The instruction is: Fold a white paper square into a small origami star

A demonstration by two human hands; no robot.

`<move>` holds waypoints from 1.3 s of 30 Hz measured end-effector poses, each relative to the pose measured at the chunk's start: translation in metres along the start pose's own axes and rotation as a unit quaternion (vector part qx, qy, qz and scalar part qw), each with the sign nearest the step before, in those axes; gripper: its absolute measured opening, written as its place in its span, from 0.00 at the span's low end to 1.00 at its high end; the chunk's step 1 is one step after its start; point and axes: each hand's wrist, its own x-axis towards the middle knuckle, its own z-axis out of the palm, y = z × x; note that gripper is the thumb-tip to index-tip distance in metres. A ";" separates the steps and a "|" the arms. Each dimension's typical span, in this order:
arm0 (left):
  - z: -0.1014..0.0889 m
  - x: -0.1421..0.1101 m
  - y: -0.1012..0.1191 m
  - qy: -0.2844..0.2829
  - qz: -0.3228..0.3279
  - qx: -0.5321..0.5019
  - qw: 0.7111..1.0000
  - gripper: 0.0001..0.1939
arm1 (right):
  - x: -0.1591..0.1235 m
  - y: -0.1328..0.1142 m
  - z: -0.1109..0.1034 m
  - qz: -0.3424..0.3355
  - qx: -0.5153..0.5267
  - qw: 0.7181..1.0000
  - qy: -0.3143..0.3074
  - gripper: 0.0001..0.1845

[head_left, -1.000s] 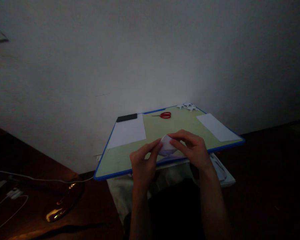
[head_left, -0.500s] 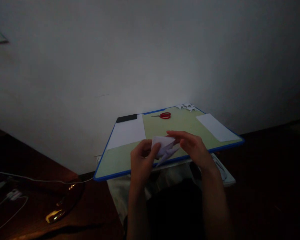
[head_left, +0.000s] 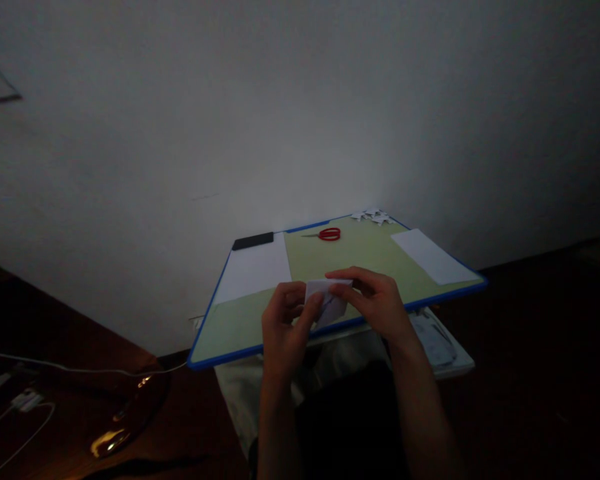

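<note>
Head view: both hands (head_left: 337,313) pinch folded paper (head_left: 336,308) between their fingers, wrists angled inward.

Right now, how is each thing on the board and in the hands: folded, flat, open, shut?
Small paper: folded, held in both hands.
Left hand: gripping the paper.
Right hand: pinching its top edge.
Scissors: lying down, blades look shut.
Left sheet: flat.
Right sheet: flat.
White pieces: loosely heaped.
</note>
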 end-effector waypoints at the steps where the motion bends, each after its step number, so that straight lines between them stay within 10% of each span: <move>1: 0.000 0.000 0.000 0.001 0.005 0.006 1.000 0.14 | 0.000 0.000 0.000 -0.002 -0.004 1.000 0.010 0.08; 10: 0.018 -0.004 0.002 0.065 0.051 0.155 0.984 0.16 | 0.000 -0.008 0.015 -0.016 -0.041 0.992 0.119 0.07; 17: 0.014 -0.007 -0.007 0.175 0.124 0.207 0.955 0.12 | -0.003 -0.018 0.020 0.006 0.023 0.997 0.077 0.09; 39: 0.001 -0.004 0.002 0.074 0.115 0.127 0.983 0.11 | -0.007 -0.024 0.022 -0.048 -0.052 0.996 -0.054 0.09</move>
